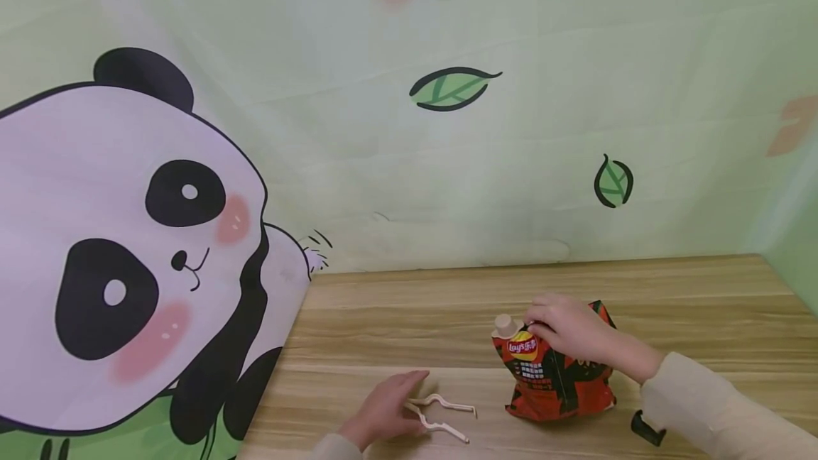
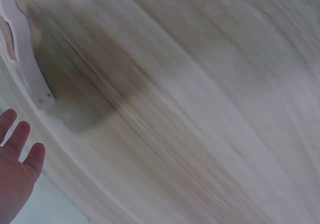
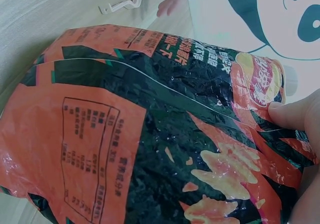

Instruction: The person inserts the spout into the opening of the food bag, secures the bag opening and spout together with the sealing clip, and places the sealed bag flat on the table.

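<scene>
From the head, the right hand [image 1: 569, 329] pinches the top of a red-and-black chip bag [image 1: 556, 389], which sits upright on the bench [image 1: 396, 304], well in from its far edge; a pale knob [image 1: 504, 325] pokes out at its upper corner. Nearer the bench's left edge, the left hand [image 1: 390, 407] holds thumb and fingers apart around one end of a spread clip [image 1: 447, 429]; I cannot tell whether it grips.

From the left wrist, three fingertips show spread beside the clip.

From the right wrist, a thumb presses the bag's printed top.
</scene>
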Available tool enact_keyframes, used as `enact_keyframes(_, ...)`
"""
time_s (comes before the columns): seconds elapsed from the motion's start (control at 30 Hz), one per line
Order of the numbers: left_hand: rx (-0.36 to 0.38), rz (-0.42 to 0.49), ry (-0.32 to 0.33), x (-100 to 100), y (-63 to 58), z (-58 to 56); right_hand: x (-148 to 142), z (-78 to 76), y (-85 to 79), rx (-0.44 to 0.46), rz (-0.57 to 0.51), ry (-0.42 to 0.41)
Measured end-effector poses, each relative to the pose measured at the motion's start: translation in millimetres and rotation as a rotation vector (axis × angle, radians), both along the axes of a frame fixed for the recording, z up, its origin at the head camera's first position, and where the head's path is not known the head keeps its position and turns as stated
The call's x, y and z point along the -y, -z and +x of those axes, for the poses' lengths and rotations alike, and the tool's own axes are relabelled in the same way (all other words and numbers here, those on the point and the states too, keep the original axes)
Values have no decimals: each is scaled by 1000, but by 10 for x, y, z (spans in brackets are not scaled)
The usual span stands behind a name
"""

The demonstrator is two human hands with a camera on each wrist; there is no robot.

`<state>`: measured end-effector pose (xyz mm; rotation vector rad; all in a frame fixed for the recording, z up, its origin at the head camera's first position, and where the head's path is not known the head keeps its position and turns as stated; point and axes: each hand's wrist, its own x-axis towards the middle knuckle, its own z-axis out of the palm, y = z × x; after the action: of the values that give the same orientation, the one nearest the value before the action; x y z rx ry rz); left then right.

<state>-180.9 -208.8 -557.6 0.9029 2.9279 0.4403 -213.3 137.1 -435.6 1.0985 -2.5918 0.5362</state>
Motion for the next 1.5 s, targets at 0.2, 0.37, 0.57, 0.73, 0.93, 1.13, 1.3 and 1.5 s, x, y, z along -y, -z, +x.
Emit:
enact_keyframes(0.2, -10, -53, 8, 103, 0, 29, 0, -3, 0, -4, -1, 3)
enact_keyframes(0.37, -63, -123, 49, 154, 36, 42, -6, -1, -6, 2, -4, -3)
enact_keyframes(0.57, -228, -145, 164, 168, 114, 48, -8, -6, -10, 3, 1, -4)
enact_keyframes(0.73, -305, -111, 213, 130, 153, 33, -11, -21, 0, -2, 4, 0)
enact_keyframes(0.93, -247, -144, 184, 113, 200, 20, -17, -39, 16, -6, -2, -4)
enact_keyframes(1.13, -192, -182, 160, 97, 235, 3, -9, -36, 5, 21, 15, 13)
enact_keyframes(1.3, -183, -172, 144, 77, 235, 0, -12, -27, -5, 17, 12, 6)
enact_keyframes(1.5, -221, -138, 160, 65, 256, 2, -2, -23, 8, 1, 6, 5)
